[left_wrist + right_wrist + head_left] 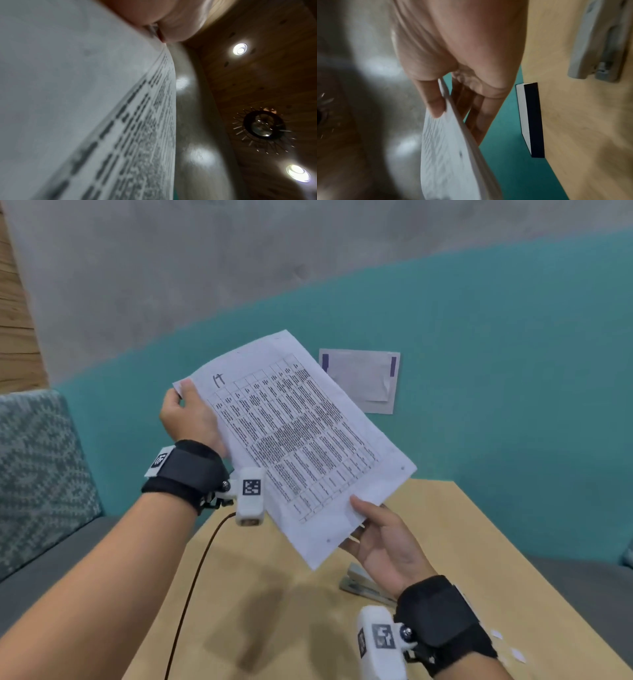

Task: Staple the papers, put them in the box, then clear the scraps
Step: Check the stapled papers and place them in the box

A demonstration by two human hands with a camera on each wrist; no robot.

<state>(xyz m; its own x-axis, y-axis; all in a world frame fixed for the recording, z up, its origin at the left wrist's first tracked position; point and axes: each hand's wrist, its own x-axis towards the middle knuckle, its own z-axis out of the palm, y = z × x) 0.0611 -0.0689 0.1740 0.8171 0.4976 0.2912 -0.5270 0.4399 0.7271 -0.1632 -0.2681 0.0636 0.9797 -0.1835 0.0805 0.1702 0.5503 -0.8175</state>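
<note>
A stack of printed papers [294, 440] with a table of text hangs tilted in the air above the wooden table [274, 611]. My left hand [183, 398] pinches its upper left corner, thumb on top. My right hand [359, 518] pinches the lower right edge, thumb on the printed side and fingers underneath. The left wrist view shows the papers [68, 94] close up under the thumb [171, 20]. In the right wrist view the sheets [447, 155] bend between thumb [435, 105] and fingers. A grey stapler [359, 580] lies on the table below my right hand. Small white scraps [517, 654] lie at the right.
A pale flat rectangular box [359, 381] with purple marks sits on the teal surface beyond the table. A dark-sided white thing [530, 119] shows at the table's far edge. A patterned cushion [37, 467] is at the left. A dark cable [198, 577] hangs over the table.
</note>
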